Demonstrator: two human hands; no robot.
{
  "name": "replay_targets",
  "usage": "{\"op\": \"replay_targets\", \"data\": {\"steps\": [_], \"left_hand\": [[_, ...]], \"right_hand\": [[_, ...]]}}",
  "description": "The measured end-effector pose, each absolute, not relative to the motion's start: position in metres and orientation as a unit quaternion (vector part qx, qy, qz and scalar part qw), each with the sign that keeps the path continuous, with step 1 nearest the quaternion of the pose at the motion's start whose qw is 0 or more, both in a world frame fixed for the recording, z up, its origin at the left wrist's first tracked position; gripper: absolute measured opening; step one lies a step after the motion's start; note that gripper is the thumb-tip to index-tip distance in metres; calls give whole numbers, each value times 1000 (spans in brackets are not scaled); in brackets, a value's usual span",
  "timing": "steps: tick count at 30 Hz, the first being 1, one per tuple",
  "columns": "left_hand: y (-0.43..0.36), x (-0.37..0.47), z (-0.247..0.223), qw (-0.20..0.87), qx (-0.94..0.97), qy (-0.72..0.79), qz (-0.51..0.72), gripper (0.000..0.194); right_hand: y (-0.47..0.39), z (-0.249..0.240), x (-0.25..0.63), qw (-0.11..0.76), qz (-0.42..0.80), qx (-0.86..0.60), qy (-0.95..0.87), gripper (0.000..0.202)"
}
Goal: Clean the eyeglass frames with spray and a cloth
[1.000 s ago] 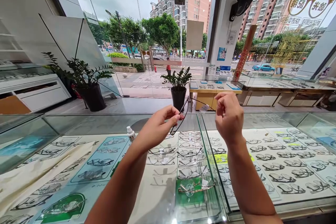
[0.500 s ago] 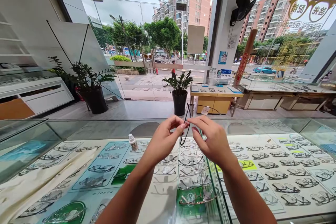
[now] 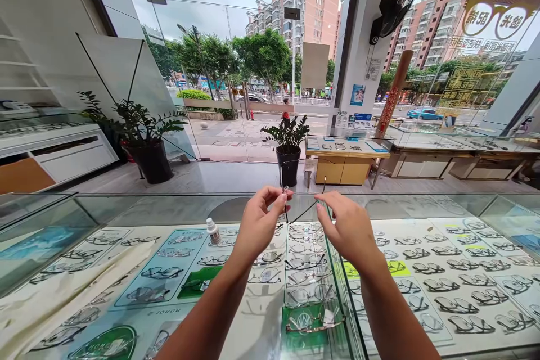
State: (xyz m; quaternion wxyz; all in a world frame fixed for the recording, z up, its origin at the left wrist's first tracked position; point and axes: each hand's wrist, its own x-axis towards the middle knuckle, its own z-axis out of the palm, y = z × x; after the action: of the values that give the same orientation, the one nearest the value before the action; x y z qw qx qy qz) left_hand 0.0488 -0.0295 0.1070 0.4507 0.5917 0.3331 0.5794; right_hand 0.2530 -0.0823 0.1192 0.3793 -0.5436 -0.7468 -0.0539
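Both forearms raised forward, left hand fingers pinched, right hand fingers pinched, hands close together

Glass counter top open around hands; small bottle sole obstacle, left.

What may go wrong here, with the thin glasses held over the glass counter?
1. The thin black wire glasses frame is pinched only by fingertips of the left hand and right hand; it might bend or slip.
2. If dropped, it could strike the glass display counter.
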Motion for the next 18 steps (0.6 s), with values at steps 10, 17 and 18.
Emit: {"op": "replay_targets", "data": {"steps": [10, 17, 18], "left_hand": [[-20, 48, 103, 465, 540, 323, 622, 41], [-32, 59, 102, 434, 633, 309, 562, 30], [-32, 60, 101, 438, 635, 305, 558, 29]], "right_hand": [[-92, 121, 262, 339, 6, -565, -752, 29], [-88, 120, 242, 425, 71, -472, -769, 43], [-87, 119, 240, 429, 81, -460, -773, 43]]}}
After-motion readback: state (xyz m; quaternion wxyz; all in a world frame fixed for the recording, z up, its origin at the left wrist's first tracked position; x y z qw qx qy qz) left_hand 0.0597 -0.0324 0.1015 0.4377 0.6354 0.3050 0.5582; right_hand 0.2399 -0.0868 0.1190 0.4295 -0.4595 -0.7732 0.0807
